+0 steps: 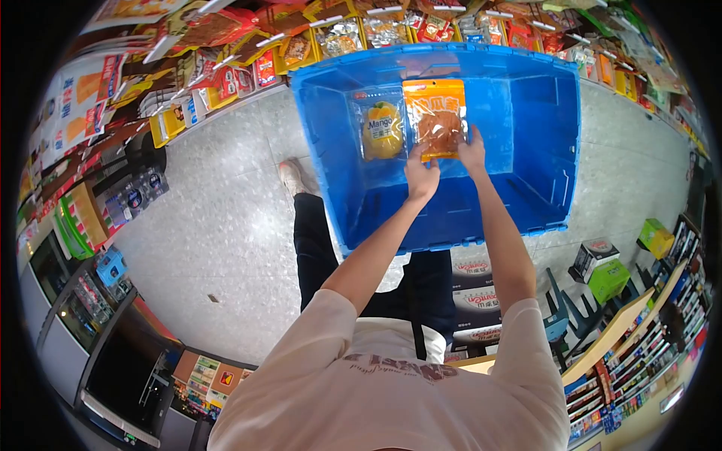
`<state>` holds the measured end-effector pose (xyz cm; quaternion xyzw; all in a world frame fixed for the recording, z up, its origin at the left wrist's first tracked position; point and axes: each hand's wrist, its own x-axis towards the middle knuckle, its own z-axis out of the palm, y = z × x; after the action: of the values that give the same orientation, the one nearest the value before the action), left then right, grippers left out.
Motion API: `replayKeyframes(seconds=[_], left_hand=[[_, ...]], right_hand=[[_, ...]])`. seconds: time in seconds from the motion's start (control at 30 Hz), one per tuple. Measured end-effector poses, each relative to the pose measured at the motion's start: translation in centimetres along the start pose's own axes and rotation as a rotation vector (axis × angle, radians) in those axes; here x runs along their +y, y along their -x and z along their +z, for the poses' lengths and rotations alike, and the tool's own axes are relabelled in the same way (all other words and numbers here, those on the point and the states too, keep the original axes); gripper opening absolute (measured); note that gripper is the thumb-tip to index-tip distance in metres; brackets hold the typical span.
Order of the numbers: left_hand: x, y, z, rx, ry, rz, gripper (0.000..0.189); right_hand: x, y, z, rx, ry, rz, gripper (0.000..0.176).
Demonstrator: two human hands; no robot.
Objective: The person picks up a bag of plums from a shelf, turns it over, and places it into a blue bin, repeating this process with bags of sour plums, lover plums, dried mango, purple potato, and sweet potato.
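An orange snack pouch point(435, 113) with a clear window is held over the blue crate point(556, 143), gripped at its lower edge by both hands. My left hand point(422, 174) has its fingers on the pouch's lower left corner. At the lower right side of the pouch, my right hand point(472, 152) pinches the edge. Just left of the pouch, a clear and yellow mango packet point(383, 131) lies flat inside the crate.
Shelves of packaged snacks point(338, 37) run along the far side beyond the crate. Stacked cartons point(475, 301) stand near my legs. Bottle packs point(135, 195) are at the left, and green and white boxes point(608, 278) at the right.
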<state>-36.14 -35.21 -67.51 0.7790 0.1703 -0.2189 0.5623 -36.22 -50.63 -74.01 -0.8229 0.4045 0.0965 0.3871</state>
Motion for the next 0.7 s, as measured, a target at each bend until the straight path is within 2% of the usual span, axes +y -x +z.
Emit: replayKeyframes(seconds=[0.1, 0.23, 0.37, 0.43, 0.47, 0.57, 0.7], left_hand=[[4.1, 1.5, -3.4, -0.049, 0.204, 0.054, 0.033], [10.3, 3.9, -10.8, -0.203, 0.407, 0.187, 0.028], [15.8, 6.1, -21.9, -0.257, 0.410, 0.285, 0.014], [17.5, 7.0, -28.3, -0.318, 0.527, 0.230, 0.012], [18.4, 7.0, -32.0, -0.337, 0.456, 0.284, 0.012], [21.8, 5.9, -42.9, -0.283, 0.505, 0.299, 0.013], [26.5, 3.2, -57.1, -0.084, 0.576, 0.407, 0.014]], right_hand=[[-2.5, 3.7, -1.8, 0.076, -0.104, -0.039, 0.063], [-9.0, 11.1, -3.3, 0.184, -0.414, -0.128, 0.045], [-20.9, 22.0, -3.8, 0.252, -0.600, -0.204, 0.027], [-27.3, 27.0, -2.7, 0.304, -0.720, -0.268, 0.022], [-30.2, 29.4, -2.0, 0.261, -0.782, -0.233, 0.018], [-40.9, 34.4, 1.1, 0.111, -0.860, -0.371, 0.017], [-56.4, 39.4, 5.6, -0.149, -0.807, -0.489, 0.017]])
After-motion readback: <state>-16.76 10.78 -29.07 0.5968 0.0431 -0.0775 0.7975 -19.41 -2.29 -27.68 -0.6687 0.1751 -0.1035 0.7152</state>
